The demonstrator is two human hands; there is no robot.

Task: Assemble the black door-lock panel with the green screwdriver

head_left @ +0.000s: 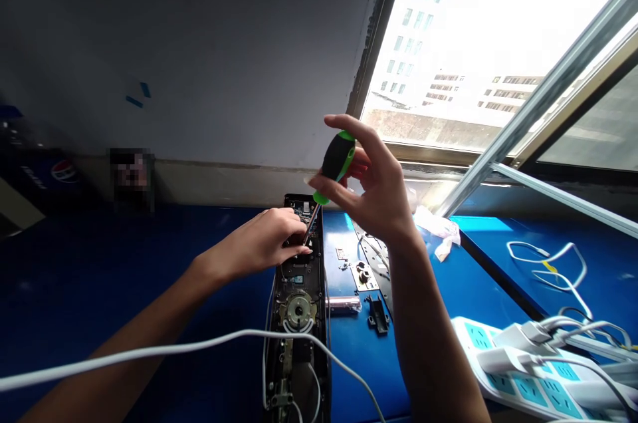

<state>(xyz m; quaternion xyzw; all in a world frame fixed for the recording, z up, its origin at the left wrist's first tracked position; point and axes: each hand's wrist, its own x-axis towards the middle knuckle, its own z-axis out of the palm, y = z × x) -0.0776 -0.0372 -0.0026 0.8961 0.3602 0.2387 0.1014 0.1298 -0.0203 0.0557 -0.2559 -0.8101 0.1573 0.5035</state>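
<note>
A long black door-lock body point(298, 316) lies opened on the blue table point(149, 277), its circuit boards, wires and round metal mechanism showing. My right hand point(371, 187) grips the green-and-black handle of a screwdriver point(337, 158), whose shaft slants down into the lock's far end. My left hand point(266, 243) rests on that same end, fingers curled and pinched round the screwdriver tip; what lies under the fingertips is hidden.
Right of the lock lie a metal plate point(371, 263), small loose parts and a short metal cylinder point(343, 304). A white power strip point(528, 370) with plugs sits at the lower right. A white cable point(149, 351) crosses the foreground. A window frame point(523, 110) stands behind.
</note>
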